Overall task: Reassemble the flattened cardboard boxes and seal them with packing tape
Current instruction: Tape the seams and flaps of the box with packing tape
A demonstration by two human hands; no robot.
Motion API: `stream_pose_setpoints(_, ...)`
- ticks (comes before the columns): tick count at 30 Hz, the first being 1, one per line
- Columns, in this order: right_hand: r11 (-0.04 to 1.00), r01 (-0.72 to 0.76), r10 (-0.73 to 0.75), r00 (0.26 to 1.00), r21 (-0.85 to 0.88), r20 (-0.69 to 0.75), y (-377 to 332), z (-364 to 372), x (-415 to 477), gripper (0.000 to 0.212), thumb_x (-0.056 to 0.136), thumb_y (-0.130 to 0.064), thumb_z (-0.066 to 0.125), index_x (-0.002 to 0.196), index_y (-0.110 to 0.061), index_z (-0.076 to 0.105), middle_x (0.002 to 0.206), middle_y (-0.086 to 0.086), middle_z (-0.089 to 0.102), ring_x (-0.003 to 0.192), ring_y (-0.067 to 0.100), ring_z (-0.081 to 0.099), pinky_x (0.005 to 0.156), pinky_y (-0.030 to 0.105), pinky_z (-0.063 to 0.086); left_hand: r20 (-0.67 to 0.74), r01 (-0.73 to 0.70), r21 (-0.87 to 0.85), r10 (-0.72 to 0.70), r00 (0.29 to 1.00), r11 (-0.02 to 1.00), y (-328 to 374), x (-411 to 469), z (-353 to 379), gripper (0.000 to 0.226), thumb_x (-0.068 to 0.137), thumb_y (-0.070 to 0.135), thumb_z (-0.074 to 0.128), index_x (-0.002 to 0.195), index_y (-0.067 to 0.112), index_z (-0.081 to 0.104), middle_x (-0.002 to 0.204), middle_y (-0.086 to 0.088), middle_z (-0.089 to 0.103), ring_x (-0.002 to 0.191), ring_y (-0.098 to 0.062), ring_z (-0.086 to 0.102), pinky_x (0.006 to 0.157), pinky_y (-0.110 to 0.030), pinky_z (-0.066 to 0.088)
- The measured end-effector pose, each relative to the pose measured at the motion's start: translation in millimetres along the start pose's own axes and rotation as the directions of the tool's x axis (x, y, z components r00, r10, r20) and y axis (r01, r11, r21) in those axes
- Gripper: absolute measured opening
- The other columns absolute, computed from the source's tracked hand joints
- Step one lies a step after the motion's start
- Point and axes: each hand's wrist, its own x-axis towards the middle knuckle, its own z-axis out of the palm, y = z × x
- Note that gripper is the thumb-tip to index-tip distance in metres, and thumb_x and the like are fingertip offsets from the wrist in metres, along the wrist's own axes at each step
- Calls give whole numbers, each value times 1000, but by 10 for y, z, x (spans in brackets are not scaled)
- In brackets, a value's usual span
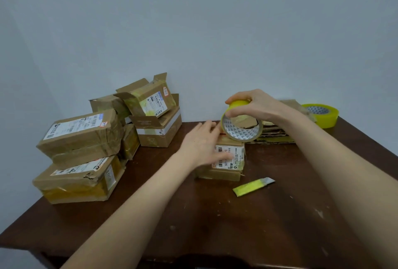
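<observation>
- Our box [226,161] stands closed at mid-table [215,225]; our left hand [202,143] lies flat on its top, fingers straight
- Our right hand [256,105] curls round the roll [241,127], held on edge at the box's far end; we judge this seal barely begun
- Seemingly done: the pile [81,139] at left, mostly taped, some flaps up; still to do: the flats [277,134] behind
- Room: the knife [253,186] lies just beside the box; the spare roll [323,115] sits at the far right edge
</observation>
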Motion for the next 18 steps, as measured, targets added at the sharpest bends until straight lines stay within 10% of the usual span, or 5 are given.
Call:
stream_pose_setpoints(8, 846, -3, 146, 963, 533, -227, 355, 309, -314, 25, 78, -23, 78, 100, -24, 67, 76, -10, 70, 76, 12, 65, 82, 38, 55, 18, -26, -44, 27, 999, 999, -13, 23, 47, 81, 88, 65, 42, 151, 19, 20, 158, 1, 21, 143, -17, 22, 116, -34, 23)
stream_pose_setpoints(18, 970, -72, 130, 960, 232, -246, 709, -119, -431, 26, 76, -36, 77, 99, -30, 68, 93, -17, 66, 84, -1, 60, 77, 19, 45, 128, -10, -34, 15, 992, 999, -131, 73, 21, 72, 94, 56, 39, 152, 27, 8, 160, 3, 7, 147, -15, 9, 118, -32, 12)
